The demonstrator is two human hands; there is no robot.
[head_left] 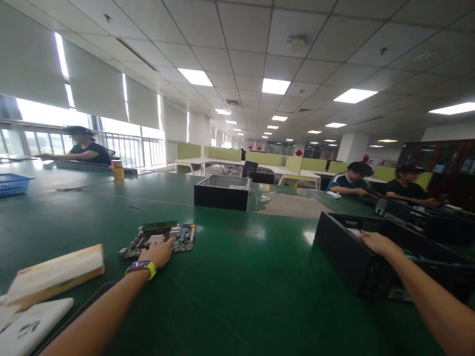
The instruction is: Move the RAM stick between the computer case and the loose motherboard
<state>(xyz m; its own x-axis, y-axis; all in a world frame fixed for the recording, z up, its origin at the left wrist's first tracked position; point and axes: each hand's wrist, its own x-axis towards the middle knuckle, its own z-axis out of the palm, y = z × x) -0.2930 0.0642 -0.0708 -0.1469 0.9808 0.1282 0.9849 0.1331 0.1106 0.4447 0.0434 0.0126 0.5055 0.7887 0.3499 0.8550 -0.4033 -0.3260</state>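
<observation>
My left hand (159, 251) lies over a motherboard (185, 237) on the green table, fingers stretched out and touching its near side. A green memory stick or slot runs along the board's back edge. Over at the right, my right hand (378, 243) reaches into an open black computer case (343, 254), its fingers closed beside a small pale piece (355, 231) at the case's inner left side. What exactly those fingers grip is hidden. A yellow-green watch band circles my left wrist.
A second open case (222, 197) stands mid-table, a white cable at its side. A yellowish box (59, 274) and white packet (37, 321) lie at left, near a blue basket (14, 184). Another case (415, 217) is at right. Three people sit around.
</observation>
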